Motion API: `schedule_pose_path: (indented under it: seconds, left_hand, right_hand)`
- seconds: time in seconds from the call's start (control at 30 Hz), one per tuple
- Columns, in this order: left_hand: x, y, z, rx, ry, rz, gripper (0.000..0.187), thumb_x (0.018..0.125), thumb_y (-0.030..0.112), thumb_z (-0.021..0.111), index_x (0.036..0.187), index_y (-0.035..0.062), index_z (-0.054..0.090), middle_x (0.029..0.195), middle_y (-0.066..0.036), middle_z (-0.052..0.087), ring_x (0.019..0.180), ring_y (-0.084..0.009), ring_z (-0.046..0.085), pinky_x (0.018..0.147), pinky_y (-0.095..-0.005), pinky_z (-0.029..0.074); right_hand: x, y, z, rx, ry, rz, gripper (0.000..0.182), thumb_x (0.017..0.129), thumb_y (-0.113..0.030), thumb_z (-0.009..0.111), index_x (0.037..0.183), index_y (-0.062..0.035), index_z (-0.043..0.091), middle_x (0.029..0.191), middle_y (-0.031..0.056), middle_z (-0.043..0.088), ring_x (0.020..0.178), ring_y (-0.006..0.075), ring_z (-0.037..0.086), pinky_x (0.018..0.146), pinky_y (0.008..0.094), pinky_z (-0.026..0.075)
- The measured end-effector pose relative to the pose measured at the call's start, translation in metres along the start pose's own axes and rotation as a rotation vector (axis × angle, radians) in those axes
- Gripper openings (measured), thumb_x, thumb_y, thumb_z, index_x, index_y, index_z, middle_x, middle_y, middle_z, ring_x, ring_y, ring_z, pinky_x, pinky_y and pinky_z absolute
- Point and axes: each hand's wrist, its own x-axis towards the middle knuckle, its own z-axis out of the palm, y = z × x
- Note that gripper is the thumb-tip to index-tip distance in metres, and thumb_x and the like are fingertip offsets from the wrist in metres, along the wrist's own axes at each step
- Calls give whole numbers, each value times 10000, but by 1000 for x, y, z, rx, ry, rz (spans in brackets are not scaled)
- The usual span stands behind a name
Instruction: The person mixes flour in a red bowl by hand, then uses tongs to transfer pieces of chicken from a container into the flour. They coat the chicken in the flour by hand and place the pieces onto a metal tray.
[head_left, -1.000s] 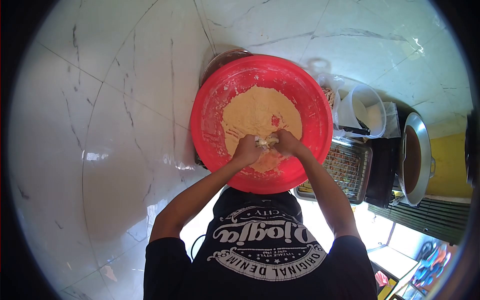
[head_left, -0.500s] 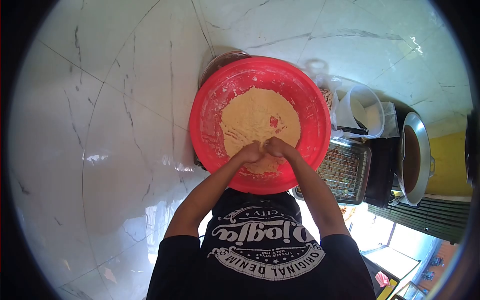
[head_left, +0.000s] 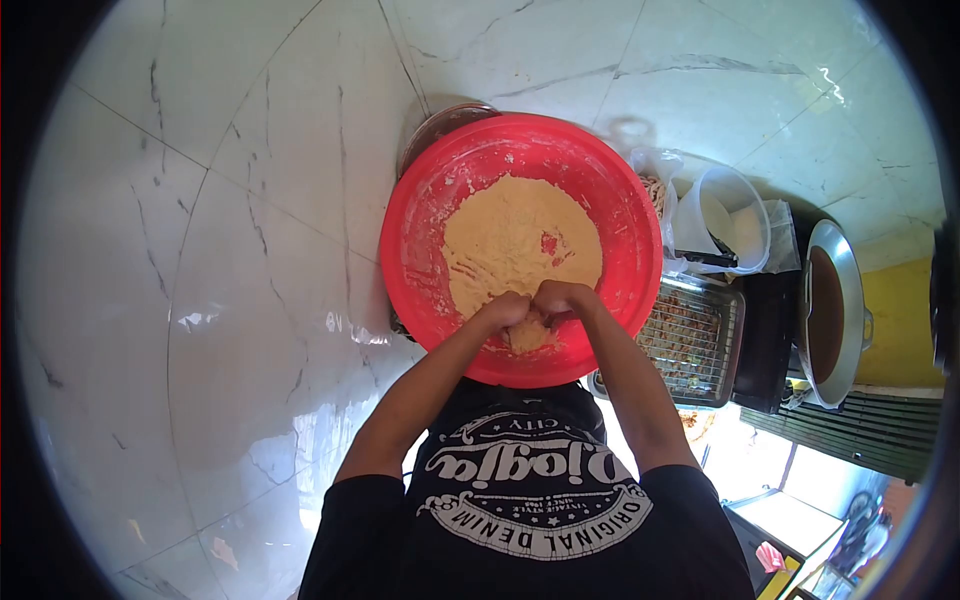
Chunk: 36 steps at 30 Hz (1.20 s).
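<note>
- Since a second ago, both hands are sitting lower in the red basin (head_left: pixel 610 210), nearer its close rim, and the pale lump seen between them then is no longer showing.
- The basin is round, smooth plastic, its inner wall smeared with pale streaks; the yellow dough (head_left: pixel 520 240) is lying in it as a coarse, crumbly mass, spreading away from the knuckles.
- The left hand (head_left: pixel 503 310) and right hand (head_left: pixel 560 298) are curling into fists, pressing together — knuckles touching — down into the dough's near edge.
- Just right of the hands, a wire rack (head_left: pixel 695 340) is lying; beyond it, a clear tub (head_left: pixel 735 215) and a metal wok (head_left: pixel 830 310).
</note>
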Motion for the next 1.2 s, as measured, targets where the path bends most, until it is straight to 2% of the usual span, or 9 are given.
schedule_pose_path:
  seconds: [0.1,0.43,0.53,0.6,0.7,0.9,1.0,1.13,1.2]
  left_hand:
    - [-7,8,-4,-11,-93,-62,391,783,215,577,991,-116,600,920,-246,654,801,-321,655,670,-356,497]
    - [-34,11,-39,219,-6,461,274,662,154,707,853,-32,647,741,-136,653,655,-204,644,606,-306,476]
    - [-38,22,-54,402,-347,358,279,764,209,670,875,-41,610,685,-80,594,606,-154,566,574,-306,460]
    - [-32,20,-49,206,-5,-54,356,863,326,558,885,-28,592,676,-103,579,577,-182,560,548,-317,475]
    - [-2,0,-25,-55,-49,-163,449,934,391,407,885,-19,583,685,-135,577,594,-230,577,549,-378,494]
    - [24,-11,11,1,357,182,572,934,428,341,978,-83,595,808,-246,637,826,-356,630,730,-442,493]
    - [-60,42,-19,-56,181,106,558,929,442,355,1008,-55,598,878,-238,641,879,-362,622,783,-416,476]
    - [-28,21,-37,15,139,105,491,913,402,399,947,-37,618,878,-233,642,853,-354,635,755,-432,475]
    - [-23,23,-41,238,319,256,427,880,347,451,890,-40,631,896,-258,634,852,-359,638,759,-435,477]
  right_hand:
    - [-12,-2,2,359,25,69,190,724,-96,693,876,8,647,693,62,622,652,142,588,626,284,489]
    - [-59,-6,-19,42,178,-212,211,758,-144,723,868,17,641,685,48,616,614,113,583,584,244,481]
    - [-52,-2,-20,35,181,-164,223,840,-174,638,881,44,622,694,83,618,654,155,625,567,273,499]
    - [-42,-7,-18,129,354,256,255,875,-182,541,900,63,609,675,108,599,648,211,633,527,334,505]
    - [-20,-4,2,544,233,216,338,848,-187,513,936,129,594,748,208,630,716,269,656,595,396,562]
    - [4,-5,11,505,272,33,331,867,-216,517,858,103,605,745,190,618,661,263,628,552,375,511]
    - [-27,-8,0,412,301,-205,256,895,-214,486,791,-5,589,690,61,551,560,176,535,524,330,446]
    - [-23,10,-14,518,63,-20,237,881,-190,480,765,-15,590,650,80,536,552,202,525,555,355,432]
    - [49,66,-3,-223,329,-446,253,858,-206,491,764,7,589,733,165,607,663,295,592,626,392,458]
